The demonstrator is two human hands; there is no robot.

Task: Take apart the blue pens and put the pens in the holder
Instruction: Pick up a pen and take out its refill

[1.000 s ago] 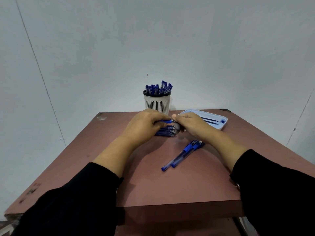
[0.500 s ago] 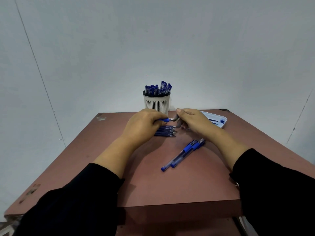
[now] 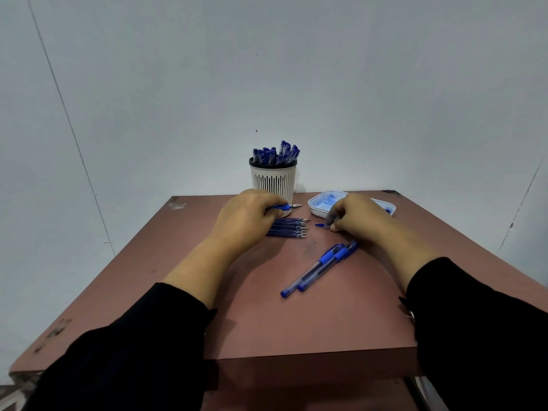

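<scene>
Hands [image 3: 249,216] now apart — reddish table [image 3: 311,321], grey wall [image 3: 355,84]

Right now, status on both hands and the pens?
Left hand shut on blue pen barrel, tip exposed. Right hand pinching small blue cap beside white plastic tray. Two whole blue pens on table, path to slotted white holder clear.

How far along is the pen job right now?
Done: the holder at the back is packed with blue pens, and a row of refills lies on the table. In hand: the left hand holds an uncapped pen while the right hand holds its small blue cap by the tray. Left: two capped pens wait untouched.
</scene>
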